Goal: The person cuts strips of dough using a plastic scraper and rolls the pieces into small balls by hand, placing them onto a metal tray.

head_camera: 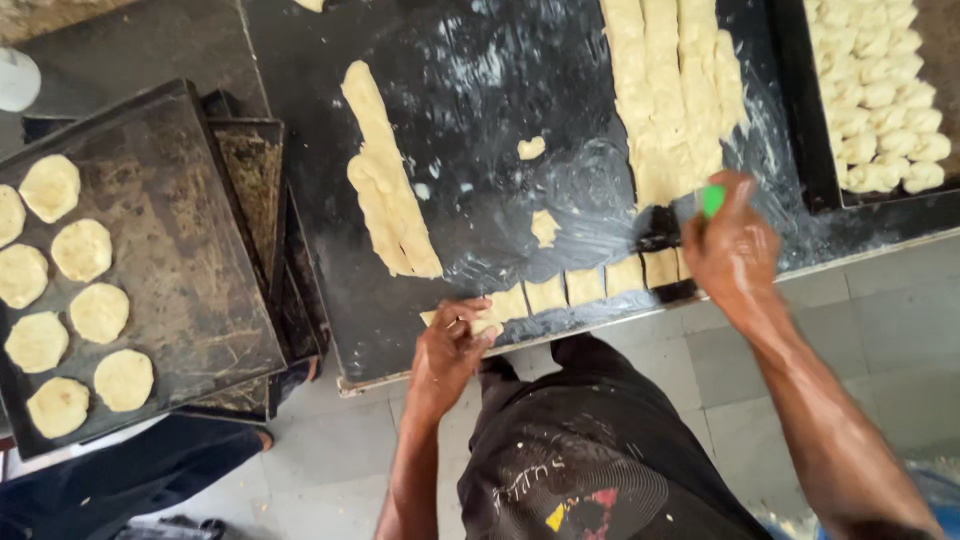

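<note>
We cut dough on the black counter (480, 120).
Our right hand (735, 250) grips a green-handled scraper (690, 215); our left hand (450, 345) pinches a cut dough piece (505, 303).

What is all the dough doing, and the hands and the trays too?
Left hand: pinching the end dough square.
Right hand: gripping a green-handled scraper, blade down on the dough.
Row of squares: cut, lying along the table edge.
Dough strips: uncut, side by side.
Lone strip: apart, ragged.
Left tray: partly filled with flat rounds.
Right tray: packed with small pieces.
</note>
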